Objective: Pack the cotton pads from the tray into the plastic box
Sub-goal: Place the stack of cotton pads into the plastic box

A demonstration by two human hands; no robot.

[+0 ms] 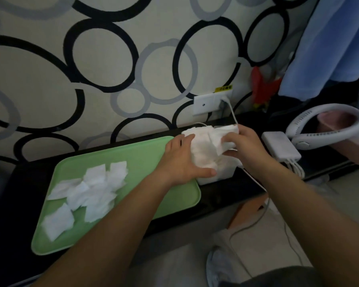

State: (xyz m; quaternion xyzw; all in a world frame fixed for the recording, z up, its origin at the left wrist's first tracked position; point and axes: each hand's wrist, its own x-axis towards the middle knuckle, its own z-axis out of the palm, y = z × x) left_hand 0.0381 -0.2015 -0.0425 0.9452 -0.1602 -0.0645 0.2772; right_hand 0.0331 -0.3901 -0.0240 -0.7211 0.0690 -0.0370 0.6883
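A green tray (145,162) lies on the dark shelf, with several white square cotton pads (87,193) scattered over its left half. Just right of the tray stands the white plastic box (220,175), heaped above its rim with a stack of cotton pads (205,146). My left hand (182,160) presses against the left side of that stack, thumb along the box's front. My right hand (245,143) grips the stack's right side from above. Most of the box is hidden by the pads and my hands.
A white power bank (282,148) with cables sits right of the box, beside a white neck fan (327,125). A wall socket (211,104) with a white cable is behind the box. The patterned wall backs the shelf; the floor lies below its front edge.
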